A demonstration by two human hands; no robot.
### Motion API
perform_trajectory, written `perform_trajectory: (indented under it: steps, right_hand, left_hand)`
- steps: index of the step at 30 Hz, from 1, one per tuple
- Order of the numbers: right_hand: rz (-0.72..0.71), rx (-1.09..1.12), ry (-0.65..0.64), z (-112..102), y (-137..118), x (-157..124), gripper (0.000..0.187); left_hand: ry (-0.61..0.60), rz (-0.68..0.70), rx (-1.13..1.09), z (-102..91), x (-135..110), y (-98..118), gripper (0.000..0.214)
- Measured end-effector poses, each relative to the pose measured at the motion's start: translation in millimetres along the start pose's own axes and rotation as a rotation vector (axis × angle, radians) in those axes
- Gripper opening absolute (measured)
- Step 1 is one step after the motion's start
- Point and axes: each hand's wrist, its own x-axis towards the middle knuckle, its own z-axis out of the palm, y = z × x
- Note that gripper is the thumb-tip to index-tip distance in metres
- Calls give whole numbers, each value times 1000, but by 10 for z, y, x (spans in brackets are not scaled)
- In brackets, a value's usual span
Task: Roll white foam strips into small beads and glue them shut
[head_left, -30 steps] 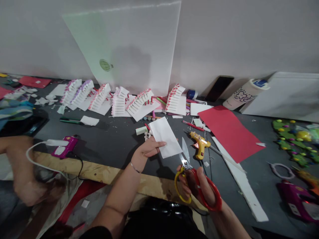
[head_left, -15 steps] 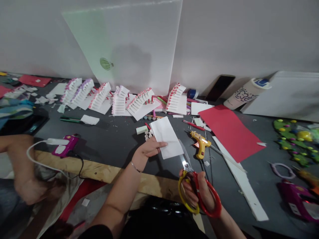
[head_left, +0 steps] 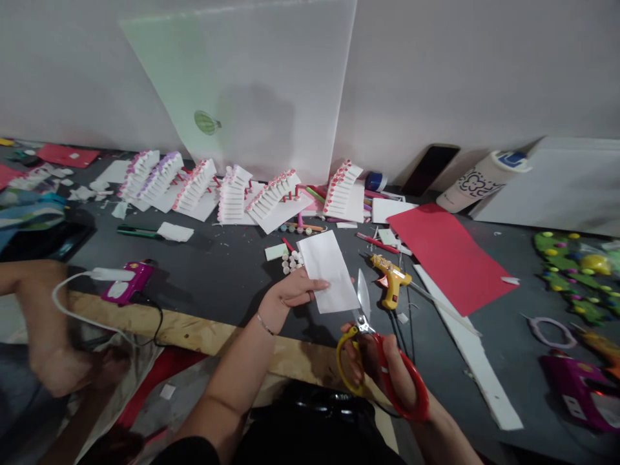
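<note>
My left hand pinches the lower left edge of a white paper rectangle held above the dark grey table. My right hand grips scissors with one yellow and one red handle. Their blades are spread apart and point up, right beside the paper's lower right edge. A yellow glue gun lies just right of the blades.
A row of white stepped paper models lines the back by a leaning white board. A red sheet, white foam strip, purple glue guns and green craft pieces lie around. Another person's arm is at the left.
The scissor blades have spread again after being nearly together half a second ago. My right hand shifted slightly left toward the paper. The paper hardly moved.
</note>
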Motion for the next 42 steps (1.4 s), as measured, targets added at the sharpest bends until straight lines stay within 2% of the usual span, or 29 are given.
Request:
perform_trajectory:
  steps: [4, 8, 16, 23, 30, 35, 38, 42]
  right_hand:
    - [-22, -27, 4, 33, -65, 51, 59]
    - [-17, -66, -50, 73, -115, 93, 66]
    - [4, 101, 54, 140, -49, 125, 70]
    - [19, 81, 53, 126, -57, 106, 74]
    - [-12, 48, 118, 141, -42, 90, 70]
    - [-54, 10, 134, 141, -29, 76, 65]
    - [-59, 1, 144, 102, 2, 70, 59]
    - [-75, -13, 106, 35, 63, 85, 54]
  left_hand:
    - [-7, -28, 21, -10, 17, -70, 50]
    - [6, -40, 7, -44, 47, -123, 53]
    - [-3, -11, -7, -55, 80, -148, 49]
    - [-14, -20, -10, -60, 71, -144, 51]
    - [-2, -6, 4, -52, 63, -141, 47]
    - [-33, -22, -14, -70, 55, -135, 58]
    - [3, 25, -83, -67, 89, -132, 58]
    - [126, 69, -106, -31, 156, -123, 53]
